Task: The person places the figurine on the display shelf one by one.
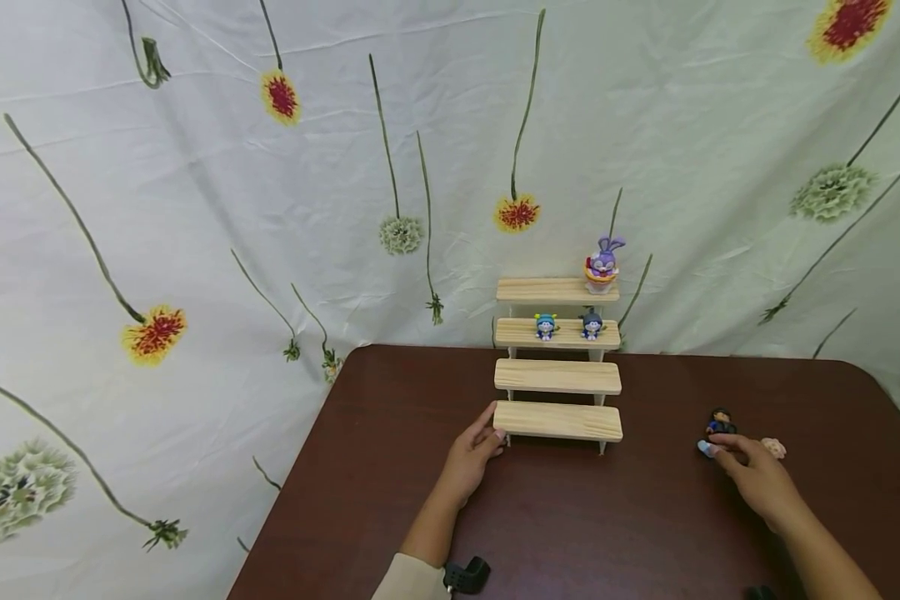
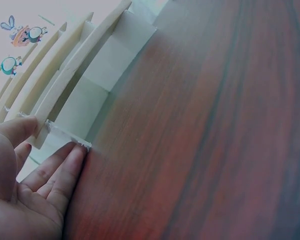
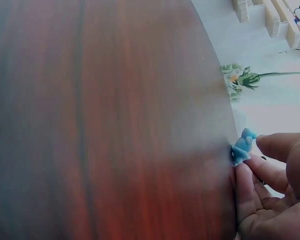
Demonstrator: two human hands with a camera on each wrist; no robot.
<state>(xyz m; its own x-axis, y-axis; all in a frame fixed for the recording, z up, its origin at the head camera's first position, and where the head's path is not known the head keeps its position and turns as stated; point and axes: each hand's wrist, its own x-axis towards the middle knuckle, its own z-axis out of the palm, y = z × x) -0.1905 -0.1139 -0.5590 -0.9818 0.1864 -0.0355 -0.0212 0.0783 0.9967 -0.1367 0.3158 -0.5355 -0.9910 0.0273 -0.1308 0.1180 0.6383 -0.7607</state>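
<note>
A four-tier wooden display stand (image 1: 557, 421) stands on the table. My left hand (image 1: 471, 458) holds the left end of its lowest step, thumb against the board (image 2: 65, 82) and other fingertips low by the white support. Over to the right, my right hand (image 1: 757, 479) pinches a small light blue figurine (image 3: 243, 146) between thumb and fingers, close to the tabletop. Just behind those fingers is a dark-haired figurine (image 1: 720, 422) in dark clothes. A pale pink piece (image 1: 773, 447) lies beside the right hand, partly covered by it.
On the top step, at its right end, sits a purple rabbit figurine (image 1: 603, 262). Two small blue figurines, one left (image 1: 545, 327) and one right (image 1: 592, 324), occupy the step below. A flower-print cloth (image 1: 330, 192) hangs behind the dark brown table (image 1: 390, 417).
</note>
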